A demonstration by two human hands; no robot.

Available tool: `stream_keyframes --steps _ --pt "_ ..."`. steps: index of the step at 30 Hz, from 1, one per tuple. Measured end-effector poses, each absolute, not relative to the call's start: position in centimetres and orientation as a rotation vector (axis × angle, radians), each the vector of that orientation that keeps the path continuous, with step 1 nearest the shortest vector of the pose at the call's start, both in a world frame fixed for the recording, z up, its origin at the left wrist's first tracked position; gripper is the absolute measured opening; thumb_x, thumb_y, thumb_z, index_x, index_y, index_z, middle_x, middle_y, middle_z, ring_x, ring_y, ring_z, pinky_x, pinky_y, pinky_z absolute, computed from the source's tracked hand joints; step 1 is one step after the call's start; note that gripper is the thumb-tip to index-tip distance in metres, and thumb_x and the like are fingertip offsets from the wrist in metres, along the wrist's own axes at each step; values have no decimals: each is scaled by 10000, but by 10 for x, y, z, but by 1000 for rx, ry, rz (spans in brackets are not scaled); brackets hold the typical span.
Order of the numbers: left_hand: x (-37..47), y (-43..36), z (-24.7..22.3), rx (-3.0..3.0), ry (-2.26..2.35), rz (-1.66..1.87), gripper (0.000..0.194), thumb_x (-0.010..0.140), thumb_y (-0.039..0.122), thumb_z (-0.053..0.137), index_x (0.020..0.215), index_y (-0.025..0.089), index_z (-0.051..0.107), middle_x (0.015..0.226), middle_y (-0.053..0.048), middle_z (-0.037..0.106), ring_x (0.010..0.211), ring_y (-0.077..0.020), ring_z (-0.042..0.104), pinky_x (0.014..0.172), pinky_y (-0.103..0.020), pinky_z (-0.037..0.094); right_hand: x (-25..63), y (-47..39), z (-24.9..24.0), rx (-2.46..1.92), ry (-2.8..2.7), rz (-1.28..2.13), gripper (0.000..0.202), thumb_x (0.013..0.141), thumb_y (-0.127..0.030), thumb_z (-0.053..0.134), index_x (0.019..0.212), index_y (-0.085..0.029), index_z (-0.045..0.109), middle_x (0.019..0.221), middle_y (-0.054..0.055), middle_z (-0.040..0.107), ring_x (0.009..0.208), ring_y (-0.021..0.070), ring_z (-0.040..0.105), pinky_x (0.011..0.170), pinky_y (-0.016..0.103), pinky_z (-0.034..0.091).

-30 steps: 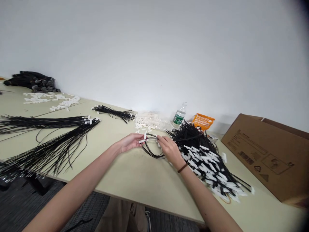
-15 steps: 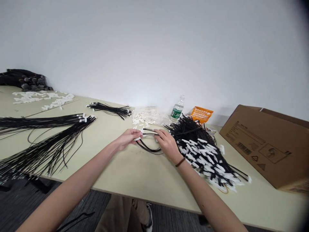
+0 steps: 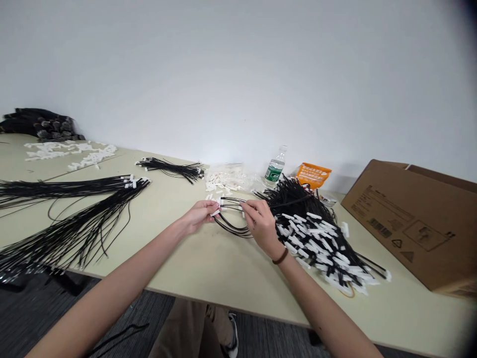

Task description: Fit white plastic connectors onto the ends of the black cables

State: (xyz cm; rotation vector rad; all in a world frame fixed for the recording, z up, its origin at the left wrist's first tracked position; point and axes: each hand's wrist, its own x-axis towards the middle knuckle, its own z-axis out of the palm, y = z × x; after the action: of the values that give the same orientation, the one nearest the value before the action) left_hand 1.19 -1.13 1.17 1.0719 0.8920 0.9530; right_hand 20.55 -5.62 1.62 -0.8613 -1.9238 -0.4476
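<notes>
Over the middle of the table, my left hand (image 3: 201, 215) pinches a white connector (image 3: 217, 211) from which several thin black cables run to the right. My right hand (image 3: 260, 222) has its fingers closed on the other part of these black cables (image 3: 233, 229), with a small white piece at its fingertips. The cables bend in a loop between the two hands. Just right of my right hand lies a big heap of black cables with white connectors (image 3: 316, 243).
Black cable bundles (image 3: 74, 189) spread over the left of the table (image 3: 208, 268). Behind are a smaller bundle (image 3: 171, 168), a bag of white parts (image 3: 227, 176), a bottle (image 3: 276, 166) and an orange packet (image 3: 313, 175). A cardboard box (image 3: 410, 223) stands at right.
The fingers of my right hand have drawn together and bent more over the cables. My left hand keeps its pinch, and the whole view has shifted slightly.
</notes>
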Motion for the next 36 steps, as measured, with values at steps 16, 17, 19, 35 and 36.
stream_keyframes --steps 16,17,19,35,36 --pt "19 -16 11 1102 784 877 282 579 307 752 644 111 559 642 9 518 582 -59 462 579 -194 375 208 -52 4 -938 -2053 -503 209 891 -220 451 888 -216 661 741 35 589 713 132 496 658 249 420" --pt "19 -16 11 1104 781 874 286 577 310 753 641 111 558 642 9 518 584 -59 463 578 -193 373 208 -53 5 -928 -2065 -517 213 892 -221 450 876 -214 663 738 34 591 705 131 489 651 248 414" --pt "19 -16 11 1107 773 869 290 579 317 751 635 111 556 645 8 517 587 -59 463 572 -189 369 208 -54 6 -917 -2080 -538 219 894 -222 450 856 -212 665 729 33 592 691 129 478 633 246 403" --pt "19 -15 10 1100 771 905 316 565 320 760 645 109 539 667 7 521 597 -58 474 565 -186 349 202 -58 9 -928 -1986 -424 175 864 -225 475 780 -191 624 698 28 557 696 140 470 629 261 388" --pt "19 -16 11 1099 775 909 320 561 319 762 648 109 538 671 7 525 598 -59 478 574 -190 355 201 -58 9 -923 -1973 -411 164 860 -220 480 778 -188 619 698 29 556 698 141 472 632 262 390"
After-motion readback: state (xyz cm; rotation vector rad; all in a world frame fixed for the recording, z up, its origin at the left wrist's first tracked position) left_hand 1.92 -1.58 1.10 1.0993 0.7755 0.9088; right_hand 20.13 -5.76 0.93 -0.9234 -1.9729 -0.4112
